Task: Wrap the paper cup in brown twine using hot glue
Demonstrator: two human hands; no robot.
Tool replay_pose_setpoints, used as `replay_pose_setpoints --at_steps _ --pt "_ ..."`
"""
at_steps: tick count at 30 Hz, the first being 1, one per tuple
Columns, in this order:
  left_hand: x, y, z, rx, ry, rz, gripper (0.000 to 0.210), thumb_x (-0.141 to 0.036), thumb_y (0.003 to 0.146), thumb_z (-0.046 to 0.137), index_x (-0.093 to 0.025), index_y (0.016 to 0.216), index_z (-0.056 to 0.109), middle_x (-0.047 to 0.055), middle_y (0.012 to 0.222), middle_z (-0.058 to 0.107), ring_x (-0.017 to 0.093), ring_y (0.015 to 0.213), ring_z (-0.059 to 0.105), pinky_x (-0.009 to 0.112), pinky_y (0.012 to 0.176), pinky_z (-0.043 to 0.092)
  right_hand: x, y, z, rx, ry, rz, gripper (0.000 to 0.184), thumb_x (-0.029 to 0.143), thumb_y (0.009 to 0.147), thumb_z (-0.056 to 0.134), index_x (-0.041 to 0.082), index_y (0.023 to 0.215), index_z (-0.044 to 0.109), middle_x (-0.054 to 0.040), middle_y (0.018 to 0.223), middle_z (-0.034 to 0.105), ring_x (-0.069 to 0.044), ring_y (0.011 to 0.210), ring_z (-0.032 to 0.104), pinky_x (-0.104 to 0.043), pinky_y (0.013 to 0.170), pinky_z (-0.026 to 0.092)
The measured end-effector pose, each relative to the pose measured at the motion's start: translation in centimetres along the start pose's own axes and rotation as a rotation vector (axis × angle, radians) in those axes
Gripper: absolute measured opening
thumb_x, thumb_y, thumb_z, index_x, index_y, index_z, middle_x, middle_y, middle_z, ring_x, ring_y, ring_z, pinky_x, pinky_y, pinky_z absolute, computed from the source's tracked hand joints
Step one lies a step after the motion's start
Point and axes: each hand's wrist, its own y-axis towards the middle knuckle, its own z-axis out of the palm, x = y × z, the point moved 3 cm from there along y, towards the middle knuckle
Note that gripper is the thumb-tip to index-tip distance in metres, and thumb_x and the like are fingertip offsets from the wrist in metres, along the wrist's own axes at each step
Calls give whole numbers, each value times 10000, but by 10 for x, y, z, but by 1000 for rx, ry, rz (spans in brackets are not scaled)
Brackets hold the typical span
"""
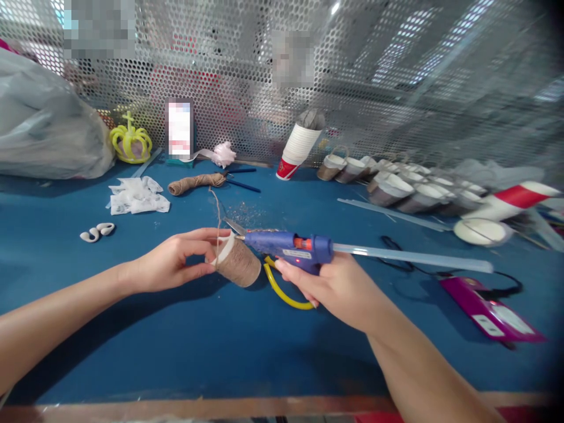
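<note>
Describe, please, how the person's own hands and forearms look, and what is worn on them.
The left hand and right hand wear no gloves. No sleeve, watch or bracelet shows on the left forearm or right forearm; rings cannot be ruled out.

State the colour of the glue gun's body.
The glue gun has a blue body, slightly violet; it shows best in the head view.

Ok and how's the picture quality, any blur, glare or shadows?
In the head view, the cups at right look smeared and stretched; still the head view, bright streaks show across the mesh at upper right, the right-hand corners darken, and a shadow lies below the left forearm; also there, the glue gun looks clearer.
</note>
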Motion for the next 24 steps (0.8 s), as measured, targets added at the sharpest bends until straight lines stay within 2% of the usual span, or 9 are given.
replay_pose_setpoints --at_steps 3,6,10,13,15,18,20,22,24 --pt "0 0 0 -5 -2 8 104 -198 845 507 -141 795 579 145 1302 487 231 1231 445 356 983 404 2 -2 -1 -20 6 -38 251 331 784 549 240 551 569 25 404 517 -173 493 567 -268 450 423" --pt "0 0 0 -10 1 11 104 -200 843 508 -141 790 575 147 1301 489 234 1225 451 357 976 410 3 -2 -1 -25 19 -36 279 343 785 545 238 527 547 31 377 486 -158 442 538 -258 412 402" --pt "0 1 0 -3 0 7 110 -203 845 506 -142 782 572 141 1296 494 228 1226 450 349 978 407 0 -4 1 61 105 46 278 349 795 531 212 554 520 56 376 454 -98 347 447 -223 379 378" --pt "0 0 0 -7 -7 1 115 -209 849 499 -142 793 574 140 1301 489 230 1222 454 350 977 405 -4 -6 2 140 223 123 269 379 798 525 189 608 522 63 397 459 -78 341 426 -207 377 378" --pt "1 0 0 -13 -13 -2 120 -215 849 498 -142 792 574 142 1296 494 237 1221 455 355 972 408 -8 -4 -1 144 308 140 257 385 800 529 180 645 532 73 374 437 -75 345 421 -207 396 380" --pt "1 0 0 -23 -22 -17 125 -229 847 503 -144 780 565 147 1280 508 242 1229 447 356 963 415 -17 4 -10 94 474 138 194 359 784 558 175 725 553 89 365 417 -66 335 390 -200 387 342" --pt "2 0 0 -30 -27 -26 130 -238 846 504 -146 773 560 149 1274 513 241 1230 446 357 957 419 -26 16 -17 20 557 161 180 338 746 601 170 703 552 74 399 455 -63 358 405 -189 376 325" --pt "2 1 0 -34 -27 -30 132 -240 845 505 -147 769 559 151 1272 516 240 1227 451 359 954 419 -39 31 -23 -104 569 235 188 311 708 642 160 648 548 33 489 539 -69 434 471 -180 405 364" --pt "2 1 0 -35 -23 -29 136 -241 844 505 -147 762 560 155 1269 520 239 1221 457 356 952 419 -55 47 -26 -205 532 332 140 272 722 638 154 691 570 11 598 588 -70 504 516 -171 459 415"
